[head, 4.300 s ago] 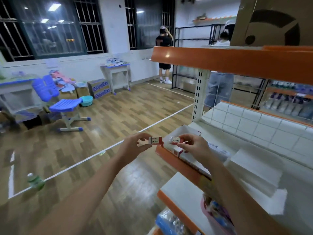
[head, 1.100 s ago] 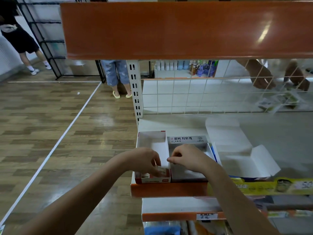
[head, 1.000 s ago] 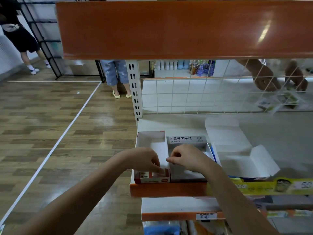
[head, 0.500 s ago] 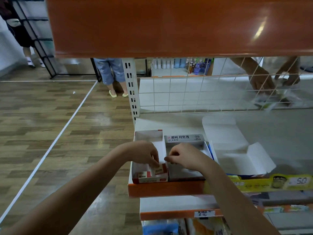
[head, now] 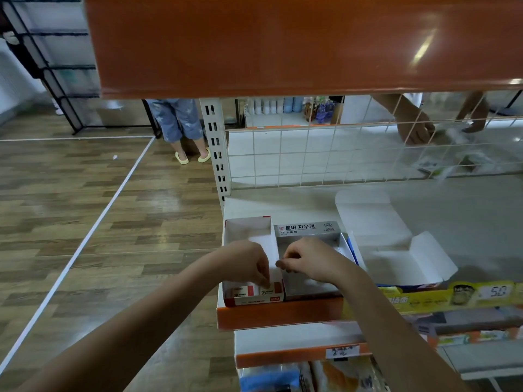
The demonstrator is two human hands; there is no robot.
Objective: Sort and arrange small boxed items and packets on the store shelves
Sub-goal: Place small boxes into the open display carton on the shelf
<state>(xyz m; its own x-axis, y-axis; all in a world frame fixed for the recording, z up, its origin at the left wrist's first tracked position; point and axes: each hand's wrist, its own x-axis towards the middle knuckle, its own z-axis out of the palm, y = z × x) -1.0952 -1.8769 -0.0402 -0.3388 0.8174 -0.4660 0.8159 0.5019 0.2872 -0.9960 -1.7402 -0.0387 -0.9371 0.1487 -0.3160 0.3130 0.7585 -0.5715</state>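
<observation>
Since half a second ago, your left hand (head: 249,264) has sunk lower into the red-trimmed display box (head: 246,299) at the shelf's front left corner. Its fingers curl down, pinching a small eraser packet (head: 270,290) that sits directly beneath them, beside another packet (head: 242,291) to its left. Your right hand (head: 308,260) hovers over the neighbouring grey display box (head: 308,290), fingertips pinched together; whether they hold anything cannot be told.

Upper shelf (head: 283,46) overhangs; wire grid (head: 339,154) blocks behind.
</observation>
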